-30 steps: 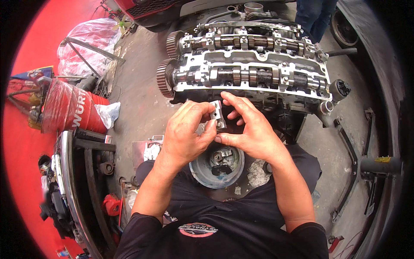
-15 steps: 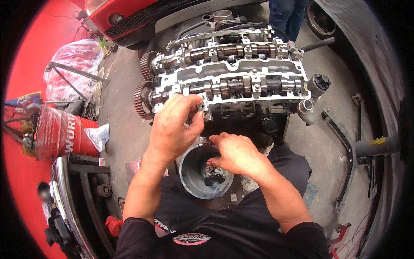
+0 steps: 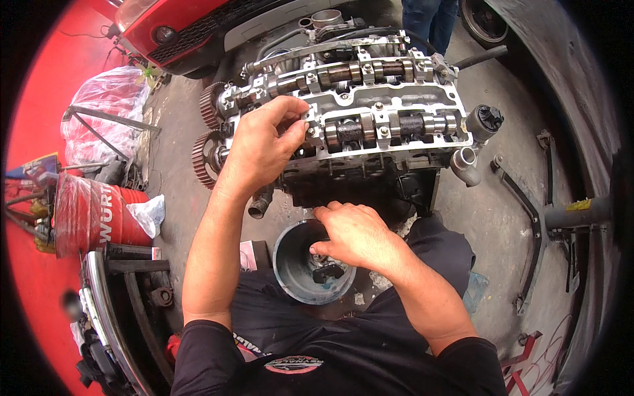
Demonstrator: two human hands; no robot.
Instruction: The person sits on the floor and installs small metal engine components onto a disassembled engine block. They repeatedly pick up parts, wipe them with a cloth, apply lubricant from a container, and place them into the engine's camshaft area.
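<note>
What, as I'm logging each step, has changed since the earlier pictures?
The left hand carried the small metal block forward to the engine. The right hand moved back from beside the block to the bucket. The block stayed pinched in the left hand.

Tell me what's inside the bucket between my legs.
Inside the bucket, a dark piece and a smaller metal part show. The right hand covers some of the interior, so anything hidden there can't be seen.
</note>
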